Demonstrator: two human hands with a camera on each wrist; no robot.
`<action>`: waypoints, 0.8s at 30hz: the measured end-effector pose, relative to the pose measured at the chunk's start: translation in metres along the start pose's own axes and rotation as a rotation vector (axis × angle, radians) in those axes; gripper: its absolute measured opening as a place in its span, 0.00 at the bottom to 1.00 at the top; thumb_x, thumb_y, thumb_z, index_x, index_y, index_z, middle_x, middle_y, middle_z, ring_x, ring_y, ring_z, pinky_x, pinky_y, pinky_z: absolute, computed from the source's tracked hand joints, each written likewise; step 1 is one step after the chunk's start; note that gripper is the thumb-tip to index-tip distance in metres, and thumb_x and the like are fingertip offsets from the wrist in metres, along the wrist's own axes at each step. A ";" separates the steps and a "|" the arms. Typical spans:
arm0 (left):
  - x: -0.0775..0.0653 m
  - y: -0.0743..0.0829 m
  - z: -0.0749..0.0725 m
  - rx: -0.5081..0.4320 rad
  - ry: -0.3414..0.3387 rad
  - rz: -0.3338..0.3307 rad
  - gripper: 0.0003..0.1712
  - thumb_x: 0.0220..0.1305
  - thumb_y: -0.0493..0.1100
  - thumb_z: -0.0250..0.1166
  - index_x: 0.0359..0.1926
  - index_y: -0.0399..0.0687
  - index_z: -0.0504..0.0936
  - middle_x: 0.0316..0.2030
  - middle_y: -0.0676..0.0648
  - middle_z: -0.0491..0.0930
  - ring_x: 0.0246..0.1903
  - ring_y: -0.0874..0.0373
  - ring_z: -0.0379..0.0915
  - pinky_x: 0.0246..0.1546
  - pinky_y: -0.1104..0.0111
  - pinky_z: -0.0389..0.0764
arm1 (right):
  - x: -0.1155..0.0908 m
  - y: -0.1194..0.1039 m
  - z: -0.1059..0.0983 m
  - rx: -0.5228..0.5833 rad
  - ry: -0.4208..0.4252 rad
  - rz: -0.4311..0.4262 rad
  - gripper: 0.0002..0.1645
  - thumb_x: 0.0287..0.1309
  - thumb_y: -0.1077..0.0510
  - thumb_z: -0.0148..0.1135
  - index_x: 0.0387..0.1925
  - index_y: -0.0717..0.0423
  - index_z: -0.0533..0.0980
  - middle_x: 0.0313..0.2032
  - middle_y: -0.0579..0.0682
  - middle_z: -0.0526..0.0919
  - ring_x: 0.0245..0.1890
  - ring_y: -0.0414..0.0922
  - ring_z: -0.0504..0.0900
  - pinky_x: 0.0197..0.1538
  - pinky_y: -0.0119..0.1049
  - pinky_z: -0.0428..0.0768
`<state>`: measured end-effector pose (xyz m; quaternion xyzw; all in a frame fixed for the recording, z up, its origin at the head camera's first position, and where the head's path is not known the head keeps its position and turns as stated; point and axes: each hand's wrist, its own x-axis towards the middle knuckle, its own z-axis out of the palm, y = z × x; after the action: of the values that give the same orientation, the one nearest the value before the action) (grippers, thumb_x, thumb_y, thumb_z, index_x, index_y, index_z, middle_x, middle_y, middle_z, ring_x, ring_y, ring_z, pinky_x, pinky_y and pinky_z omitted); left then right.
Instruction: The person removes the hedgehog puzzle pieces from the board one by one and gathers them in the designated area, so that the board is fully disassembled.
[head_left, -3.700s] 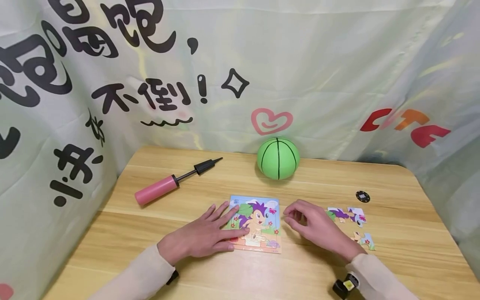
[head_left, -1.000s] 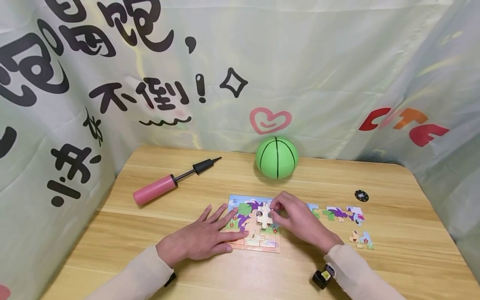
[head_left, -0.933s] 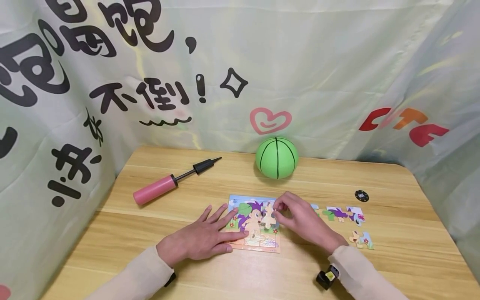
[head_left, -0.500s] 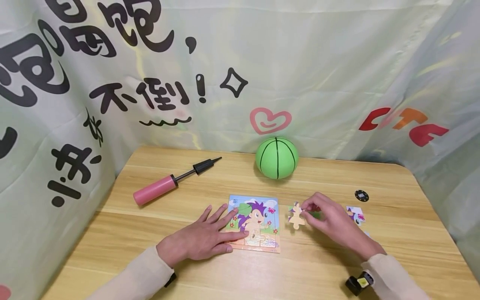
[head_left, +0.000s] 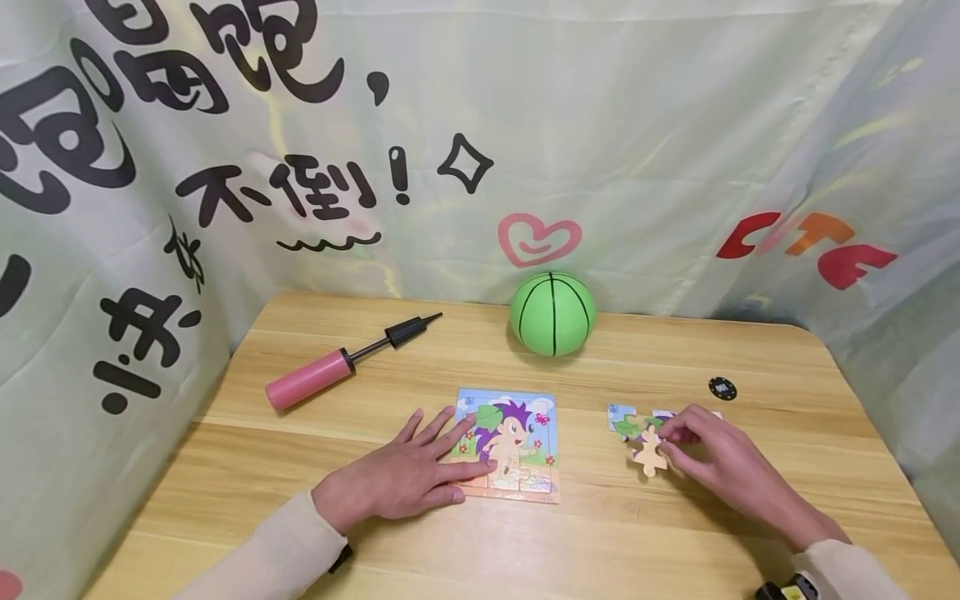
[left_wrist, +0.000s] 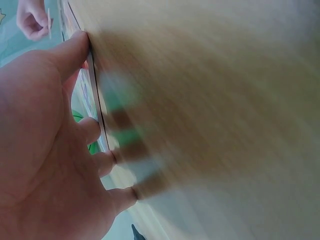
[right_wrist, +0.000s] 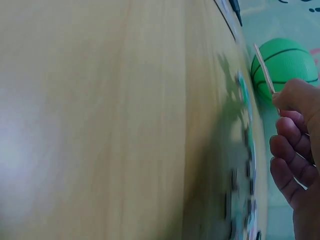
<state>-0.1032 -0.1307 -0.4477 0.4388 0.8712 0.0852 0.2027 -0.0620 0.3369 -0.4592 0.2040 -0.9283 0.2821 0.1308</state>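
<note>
My left hand lies with spread fingers across the left edge of a picture puzzle board, which shows a purple-haired hedgehog with a green leaf. To the right, my right hand pinches a puzzle piece between thumb and index finger, tilted and raised off the table. Edge-on, the same piece shows as a thin strip in the right wrist view. Just behind it lie loose puzzle pieces, a blue corner with green leaf among them. The right hand covers part of that group.
A green ball sits at the table's back edge. Back left lies a pink hand pump with a black nozzle. A black round chip is beyond the right hand. Printed fabric hangs behind the table.
My right hand has carried the puzzle piece rightward, from above the puzzle board to beside the loose pieces. The left hand has stayed in place on the board's edge.
</note>
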 end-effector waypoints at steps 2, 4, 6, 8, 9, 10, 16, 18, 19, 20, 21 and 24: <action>0.000 0.000 0.000 -0.001 0.001 0.001 0.30 0.87 0.63 0.48 0.84 0.86 0.59 0.90 0.45 0.38 0.88 0.35 0.31 0.82 0.28 0.45 | -0.004 0.004 -0.003 -0.010 0.002 0.004 0.24 0.51 0.72 0.82 0.40 0.42 0.82 0.39 0.33 0.82 0.39 0.27 0.80 0.43 0.16 0.78; 0.001 0.000 0.000 -0.002 0.000 0.001 0.30 0.87 0.63 0.48 0.84 0.86 0.58 0.90 0.45 0.38 0.88 0.35 0.31 0.82 0.28 0.45 | -0.008 0.007 -0.007 -0.025 0.004 0.007 0.25 0.50 0.72 0.82 0.40 0.42 0.82 0.39 0.33 0.82 0.39 0.27 0.80 0.42 0.16 0.77; 0.001 0.000 0.000 -0.003 0.000 0.001 0.30 0.87 0.63 0.48 0.84 0.86 0.58 0.90 0.45 0.38 0.88 0.35 0.31 0.82 0.28 0.45 | -0.011 0.011 -0.010 -0.039 0.007 0.007 0.26 0.49 0.73 0.82 0.40 0.41 0.82 0.38 0.32 0.81 0.38 0.27 0.79 0.41 0.16 0.76; 0.001 0.000 0.000 -0.007 -0.001 -0.001 0.30 0.87 0.63 0.48 0.84 0.86 0.59 0.90 0.45 0.38 0.88 0.35 0.31 0.82 0.28 0.44 | -0.014 0.014 -0.013 -0.047 0.005 0.008 0.27 0.48 0.73 0.82 0.40 0.41 0.82 0.38 0.32 0.81 0.38 0.26 0.78 0.41 0.16 0.76; 0.001 0.000 0.000 -0.008 -0.001 -0.002 0.30 0.87 0.63 0.48 0.84 0.86 0.59 0.90 0.45 0.38 0.88 0.35 0.31 0.82 0.28 0.44 | -0.016 0.016 -0.014 -0.048 0.002 0.007 0.27 0.48 0.73 0.82 0.40 0.41 0.82 0.38 0.32 0.81 0.38 0.26 0.78 0.41 0.16 0.76; 0.001 0.000 0.000 -0.010 -0.002 -0.003 0.30 0.87 0.63 0.48 0.84 0.86 0.58 0.90 0.45 0.38 0.88 0.35 0.31 0.82 0.28 0.44 | -0.017 0.018 -0.015 -0.048 0.000 0.005 0.27 0.47 0.73 0.82 0.40 0.41 0.82 0.38 0.32 0.81 0.38 0.26 0.78 0.41 0.16 0.76; 0.000 0.000 -0.001 -0.014 -0.003 -0.005 0.30 0.87 0.63 0.48 0.84 0.86 0.58 0.90 0.45 0.38 0.88 0.36 0.31 0.82 0.28 0.45 | -0.026 0.024 -0.018 -0.021 -0.010 -0.042 0.30 0.44 0.75 0.83 0.40 0.40 0.83 0.37 0.30 0.80 0.35 0.26 0.76 0.39 0.18 0.74; 0.001 0.000 -0.001 -0.013 -0.003 -0.005 0.30 0.87 0.63 0.48 0.84 0.86 0.59 0.90 0.45 0.39 0.88 0.36 0.31 0.82 0.28 0.45 | -0.027 0.024 -0.018 -0.017 -0.023 -0.053 0.30 0.45 0.74 0.83 0.39 0.39 0.82 0.36 0.28 0.79 0.35 0.27 0.76 0.38 0.19 0.73; 0.000 0.000 -0.001 -0.014 -0.004 -0.005 0.30 0.87 0.63 0.48 0.84 0.86 0.59 0.90 0.45 0.38 0.88 0.36 0.31 0.82 0.28 0.44 | -0.028 0.024 -0.018 -0.017 -0.031 -0.055 0.30 0.45 0.74 0.82 0.39 0.39 0.82 0.36 0.28 0.79 0.35 0.27 0.75 0.38 0.20 0.73; 0.000 0.000 -0.001 -0.014 -0.004 -0.004 0.30 0.87 0.63 0.48 0.84 0.86 0.59 0.90 0.45 0.38 0.88 0.36 0.31 0.82 0.28 0.44 | -0.028 0.024 -0.017 -0.017 -0.038 -0.059 0.29 0.46 0.74 0.82 0.39 0.38 0.82 0.36 0.27 0.79 0.35 0.27 0.75 0.39 0.20 0.73; 0.000 0.000 -0.001 -0.014 -0.005 -0.005 0.30 0.87 0.63 0.48 0.84 0.86 0.59 0.90 0.45 0.38 0.88 0.36 0.31 0.82 0.28 0.44 | -0.028 0.024 -0.017 -0.021 -0.045 -0.061 0.29 0.46 0.74 0.82 0.39 0.38 0.82 0.36 0.27 0.79 0.35 0.27 0.75 0.39 0.20 0.73; 0.000 0.000 -0.001 -0.016 -0.005 -0.006 0.30 0.87 0.63 0.48 0.84 0.86 0.59 0.90 0.45 0.38 0.88 0.36 0.31 0.82 0.28 0.44 | -0.029 0.025 -0.015 -0.031 -0.052 -0.074 0.29 0.46 0.73 0.83 0.39 0.38 0.83 0.36 0.26 0.79 0.35 0.27 0.75 0.40 0.20 0.73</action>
<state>-0.1032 -0.1308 -0.4470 0.4349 0.8712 0.0907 0.2088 -0.0461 0.3734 -0.4687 0.2435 -0.9274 0.2573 0.1199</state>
